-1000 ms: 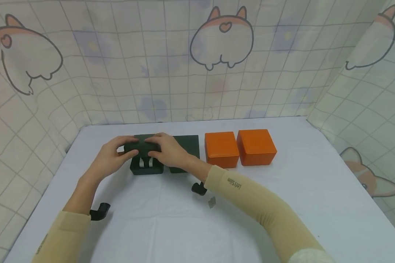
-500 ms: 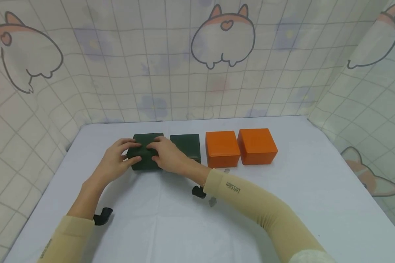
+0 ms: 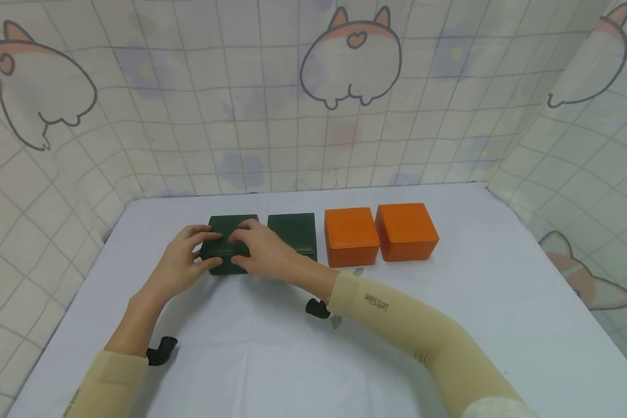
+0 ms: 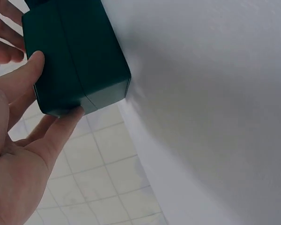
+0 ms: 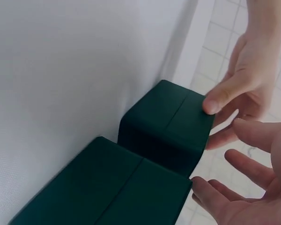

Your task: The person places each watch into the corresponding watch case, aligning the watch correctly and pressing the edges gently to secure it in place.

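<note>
A dark green box (image 3: 224, 247) with its lid down sits at the left of the row on the white table. My left hand (image 3: 180, 264) is at its left end; in the left wrist view, the thumb presses the front of the box (image 4: 79, 51) and a finger touches its side, below the lid seam. Over the right part of the lid, my right hand (image 3: 263, 249) holds its fingers spread and loosely bent. A second dark green box (image 3: 295, 232) stands just to the right, partly behind the right hand. The right wrist view shows both boxes with thin seams.
Two orange boxes (image 3: 351, 235) stand further right in the same row. A black elbow-shaped piece shows at each wrist, one by the left sleeve (image 3: 104, 371). Grey marks (image 3: 336, 321) lie on the white tablecloth (image 3: 271, 366). A patterned curtain (image 3: 188, 133) surrounds the table.
A second ago the left green box's lid was raised between both hands, with two white strips showing. The lid has come down and hides them. The right hand's fingers have loosened.
</note>
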The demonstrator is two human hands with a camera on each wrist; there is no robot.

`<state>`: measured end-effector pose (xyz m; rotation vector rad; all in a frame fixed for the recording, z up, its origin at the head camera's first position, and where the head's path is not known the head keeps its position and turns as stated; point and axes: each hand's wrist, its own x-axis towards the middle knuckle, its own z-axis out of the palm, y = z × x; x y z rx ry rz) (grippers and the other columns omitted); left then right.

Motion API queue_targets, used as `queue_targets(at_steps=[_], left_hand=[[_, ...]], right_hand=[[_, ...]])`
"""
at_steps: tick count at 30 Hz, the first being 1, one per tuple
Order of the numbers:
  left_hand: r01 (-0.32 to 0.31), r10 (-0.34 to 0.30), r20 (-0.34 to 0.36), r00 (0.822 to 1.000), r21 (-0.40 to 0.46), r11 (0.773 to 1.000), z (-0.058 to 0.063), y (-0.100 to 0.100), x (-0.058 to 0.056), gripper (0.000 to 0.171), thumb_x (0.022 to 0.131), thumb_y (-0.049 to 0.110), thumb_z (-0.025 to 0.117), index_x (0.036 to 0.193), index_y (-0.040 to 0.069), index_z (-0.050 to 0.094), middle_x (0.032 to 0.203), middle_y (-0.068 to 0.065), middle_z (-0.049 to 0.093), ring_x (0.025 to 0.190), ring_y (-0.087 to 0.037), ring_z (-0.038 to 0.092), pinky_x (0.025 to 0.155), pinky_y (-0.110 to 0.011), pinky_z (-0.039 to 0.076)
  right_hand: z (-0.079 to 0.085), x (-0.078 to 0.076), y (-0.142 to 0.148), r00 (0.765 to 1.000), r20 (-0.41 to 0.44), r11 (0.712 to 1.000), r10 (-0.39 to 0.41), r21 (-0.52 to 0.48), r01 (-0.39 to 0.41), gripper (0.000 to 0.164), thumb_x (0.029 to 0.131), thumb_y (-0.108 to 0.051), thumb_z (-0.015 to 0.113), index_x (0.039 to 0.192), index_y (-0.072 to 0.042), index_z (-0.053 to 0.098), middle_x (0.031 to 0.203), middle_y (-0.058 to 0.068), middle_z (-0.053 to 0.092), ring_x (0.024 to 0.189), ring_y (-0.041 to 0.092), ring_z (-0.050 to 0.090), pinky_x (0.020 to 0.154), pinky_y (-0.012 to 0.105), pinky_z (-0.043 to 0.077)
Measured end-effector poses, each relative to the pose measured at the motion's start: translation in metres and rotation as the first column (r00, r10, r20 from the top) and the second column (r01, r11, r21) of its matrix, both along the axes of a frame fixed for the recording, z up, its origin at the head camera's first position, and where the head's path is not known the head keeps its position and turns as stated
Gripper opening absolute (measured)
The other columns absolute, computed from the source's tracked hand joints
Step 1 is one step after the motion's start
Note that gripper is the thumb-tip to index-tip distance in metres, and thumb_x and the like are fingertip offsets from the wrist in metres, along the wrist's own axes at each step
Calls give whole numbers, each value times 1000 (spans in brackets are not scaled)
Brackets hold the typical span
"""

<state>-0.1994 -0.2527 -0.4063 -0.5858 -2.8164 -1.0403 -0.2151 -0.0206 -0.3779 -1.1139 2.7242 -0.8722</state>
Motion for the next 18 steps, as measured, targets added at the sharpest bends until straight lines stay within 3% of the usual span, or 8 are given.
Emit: queue_targets(at_steps=[10, 18], left_hand=[[-4, 3, -12, 1000, -25, 1000, -1, -1, 0, 51, 88, 4, 82, 134, -3, 61, 146, -26, 41, 132, -48, 45, 99, -58, 51], [-23, 22, -43, 999, -35, 999, 3, 1, 4, 47, 92, 14, 80, 134, 1, 62, 145, -25, 44, 131, -46, 46, 101, -61, 47]], right_hand=[[2, 9, 18, 999, -44, 999, 10, -45, -12, 31, 101, -26, 69, 126, -9, 69, 139, 7, 57, 121, 19, 57, 101, 26, 48], [3, 11, 39, 997, -73, 993, -3, -118, -6, 23, 101, -23, 69, 119, -9, 71, 131, 5, 62, 122, 21, 57, 103, 29, 48]])
